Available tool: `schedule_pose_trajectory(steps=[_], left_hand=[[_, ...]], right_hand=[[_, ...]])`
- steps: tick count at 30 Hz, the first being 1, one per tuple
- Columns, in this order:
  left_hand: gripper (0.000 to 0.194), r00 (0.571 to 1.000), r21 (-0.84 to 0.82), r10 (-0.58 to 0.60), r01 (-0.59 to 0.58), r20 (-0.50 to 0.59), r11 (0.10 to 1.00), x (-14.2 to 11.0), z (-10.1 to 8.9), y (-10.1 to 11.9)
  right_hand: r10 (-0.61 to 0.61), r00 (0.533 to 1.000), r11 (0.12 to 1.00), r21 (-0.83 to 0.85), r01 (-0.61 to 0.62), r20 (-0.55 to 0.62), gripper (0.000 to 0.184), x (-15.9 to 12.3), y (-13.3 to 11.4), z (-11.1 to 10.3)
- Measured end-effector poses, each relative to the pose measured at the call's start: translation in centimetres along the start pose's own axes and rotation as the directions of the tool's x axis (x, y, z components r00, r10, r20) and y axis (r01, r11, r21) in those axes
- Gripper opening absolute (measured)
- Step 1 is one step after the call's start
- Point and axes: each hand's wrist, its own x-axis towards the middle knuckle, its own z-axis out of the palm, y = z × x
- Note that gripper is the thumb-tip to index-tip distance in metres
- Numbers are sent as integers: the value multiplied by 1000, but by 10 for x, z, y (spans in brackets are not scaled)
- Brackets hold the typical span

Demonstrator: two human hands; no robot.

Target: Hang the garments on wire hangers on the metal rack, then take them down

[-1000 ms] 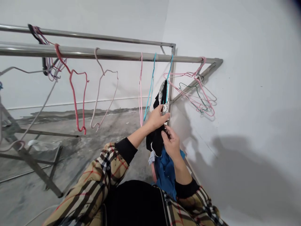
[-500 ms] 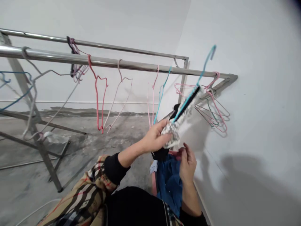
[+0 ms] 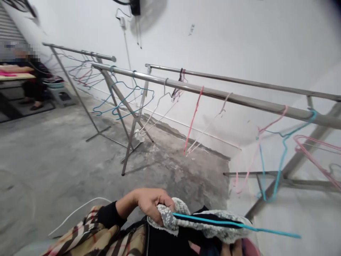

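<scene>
Nearer the person than the steel rail (image 3: pixel 183 85), and lower, the left hand (image 3: pixel 153 204) curls tightly around the lace-trimmed black garment (image 3: pixel 229 233), a turquoise hanger (image 3: pixel 218 222) running along it. The right hand (image 3: pixel 231 248), also below the rail, is mostly hidden; I can't tell its grip.

Left sleeve (image 3: pixel 82 234): tan plaid — black and white bands, thin red lines crossing. Plain black cuff (image 3: pixel 110 214) closes sleeve end. Beyond cuff, left hand (image 3: pixel 153 204), bare. Right of cuff and lower, more tan plaid cloth (image 3: pixel 131 245), then black front panel (image 3: pixel 158 245) — 1 thin pale line along near edge.
</scene>
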Motion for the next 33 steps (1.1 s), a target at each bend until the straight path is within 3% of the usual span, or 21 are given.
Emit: schedule_pose_trajectory(steps=[4, 7, 10, 13, 17, 20, 22, 27, 31, 33], left_hand=[[48, 993, -1, -32, 33, -113, 999, -50, 6, -14], [45, 971, 2, 2, -1, -240, 1000, -89, 14, -16], [40, 940, 62, 89, -72, -330, 995, -123, 21, -9], [34, 928, 153, 172, -127, -331, 980, -151, 24, 5], [31, 912, 221, 196, -120, -361, 968, -189, 18, 14], [35, 900, 196, 149, -72, -410, 978, -223, 6, 7], [38, 887, 159, 94, -24, -452, 987, -249, -5, -3], [40, 809, 74, 11, 41, -587, 996, -318, -37, -23], [37, 726, -7, -31, 36, -687, 999, -369, -56, -29], [37, 694, -69, -78, 40, -716, 997, -390, -65, -30]], right_hand=[[-24, 995, 999, -30, 27, 95, 75, 9, -13, 37], [-47, 982, 998, 46, 39, 185, 74, 20, -20, 63], [-34, 943, 993, 115, -4, 330, 81, 26, -26, 90], [-32, 910, 996, 85, -3, 413, 86, 25, -30, 116], [-38, 844, 996, 88, -11, 535, 81, 13, -32, 152], [-12, 782, 999, 39, -15, 623, 77, 4, -36, 182], [-34, 750, 999, 2, 44, 661, 73, -2, -44, 205], [-174, 670, 946, -67, 318, 722, 59, -18, -91, 275], [-269, 657, 882, -94, 462, 704, 48, -38, -156, 339], [-364, 630, 870, 9, 492, 686, 42, -50, -193, 370]])
